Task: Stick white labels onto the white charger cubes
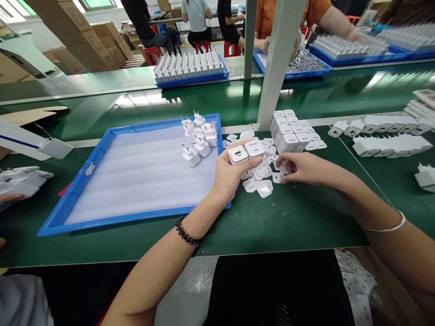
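Observation:
My left hand (224,175) is closed around two white plug chargers (238,154), held side by side with their port faces up. One face shows a dark port slot. To its right, my right hand (302,167) has thumb and fingers closed on a small white face plate (277,178) with a port slot. That plate lies at the right edge of a loose heap of thin white face plates (264,188), which spreads under and around my left hand. Behind my right hand stand tight stacks of similar white plates (285,136).
On the left, a blue tray (102,140) with white lining holds several plug chargers (200,144), prongs up. Rows of white chargers (390,146) lie at right. A metal post (272,77) rises behind the stacks. At far left, a neighbour's hand (12,197) holds chargers. People sit across the bench.

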Demonstrator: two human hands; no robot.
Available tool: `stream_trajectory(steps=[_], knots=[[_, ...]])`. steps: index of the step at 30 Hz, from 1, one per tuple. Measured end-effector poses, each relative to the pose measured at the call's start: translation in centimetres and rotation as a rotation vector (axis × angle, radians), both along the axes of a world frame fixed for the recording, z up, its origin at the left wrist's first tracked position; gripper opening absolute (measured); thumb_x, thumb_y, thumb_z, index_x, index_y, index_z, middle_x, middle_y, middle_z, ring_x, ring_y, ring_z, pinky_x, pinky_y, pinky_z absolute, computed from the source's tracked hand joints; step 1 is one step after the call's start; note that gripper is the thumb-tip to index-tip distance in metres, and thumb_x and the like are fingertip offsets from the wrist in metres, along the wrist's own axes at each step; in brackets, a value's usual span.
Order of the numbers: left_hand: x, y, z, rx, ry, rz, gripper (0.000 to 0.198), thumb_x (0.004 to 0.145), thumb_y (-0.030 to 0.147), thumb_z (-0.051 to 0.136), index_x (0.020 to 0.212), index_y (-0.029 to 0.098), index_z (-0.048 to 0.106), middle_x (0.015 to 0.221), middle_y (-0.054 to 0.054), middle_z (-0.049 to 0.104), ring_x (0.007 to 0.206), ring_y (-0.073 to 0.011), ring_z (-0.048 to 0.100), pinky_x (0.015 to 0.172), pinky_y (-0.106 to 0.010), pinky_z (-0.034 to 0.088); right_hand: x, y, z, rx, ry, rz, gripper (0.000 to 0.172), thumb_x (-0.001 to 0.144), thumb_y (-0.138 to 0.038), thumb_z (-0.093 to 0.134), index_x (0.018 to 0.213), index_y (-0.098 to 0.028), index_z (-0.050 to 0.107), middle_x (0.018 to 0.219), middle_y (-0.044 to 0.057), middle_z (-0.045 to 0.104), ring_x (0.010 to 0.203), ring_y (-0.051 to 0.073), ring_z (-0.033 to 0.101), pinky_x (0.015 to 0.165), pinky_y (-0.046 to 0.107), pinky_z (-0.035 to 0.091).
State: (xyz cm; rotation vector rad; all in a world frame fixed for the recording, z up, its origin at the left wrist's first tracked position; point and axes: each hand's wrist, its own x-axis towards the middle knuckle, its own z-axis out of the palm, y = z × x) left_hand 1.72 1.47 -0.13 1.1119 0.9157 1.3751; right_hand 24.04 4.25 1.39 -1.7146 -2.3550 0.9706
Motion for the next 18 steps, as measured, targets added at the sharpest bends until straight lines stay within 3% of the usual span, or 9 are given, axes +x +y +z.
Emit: stream_trajectory(steps=[4, 11, 14, 18], knots=[[0.2, -0.3, 0.0, 0.019, 0.022, -0.047, 0.048, 0.058, 0.027, 0.094, 0.1, 0.019, 0.074, 0.107, -0.004, 0.077, 0.102, -0.0221, 0.072, 0.092, -0.037, 0.059, -0.5, -0.2, -0.2, -0.015, -0.029, -0.008, 0.027, 0.069, -0.032, 0.079, 0.09, -0.021, 0.065, 0.083, 0.003, 0.067, 0.075, 0.021, 0.063, 0.063, 0.031, 0.044], [0.3, -0.7, 0.5, 0.048, 0.109, -0.038, 0.046, 0.058, 0.026, 0.094, 0.1, 0.018, 0.077, 0.11, -0.006, 0.077, 0.107, -0.0238, 0.07, 0.093, -0.034, 0.057, -1.4, -0.9, -0.8, -0.017, -0.064, -0.146, 0.017, 0.067, -0.022, 0.075, 0.075, -0.02, 0.06, 0.077, 0.006, 0.069, 0.071, 0.023, 0.063, 0.057, 0.031, 0.042], [0.3, -0.8, 0.7, 0.108, 0.21, -0.036, 0.044, 0.059, 0.022, 0.093, 0.1, 0.018, 0.078, 0.109, -0.006, 0.078, 0.106, -0.023, 0.07, 0.092, -0.032, 0.056, -1.4, -1.2, -0.4, -0.02, 0.025, -0.107, 0.02, 0.071, -0.023, 0.073, 0.067, -0.021, 0.053, 0.07, 0.002, 0.066, 0.066, 0.02, 0.06, 0.056, 0.03, 0.04], [0.4, -0.9, 0.5, 0.193, 0.254, -0.049, 0.043, 0.062, 0.019, 0.092, 0.102, 0.018, 0.077, 0.108, -0.006, 0.078, 0.104, -0.0211, 0.072, 0.091, -0.03, 0.057, -1.2, -1.5, 0.6, 0.034, 0.228, -0.092, 0.017, 0.083, -0.031, 0.066, 0.077, -0.022, 0.052, 0.079, 0.002, 0.067, 0.073, 0.019, 0.063, 0.064, 0.03, 0.046]])
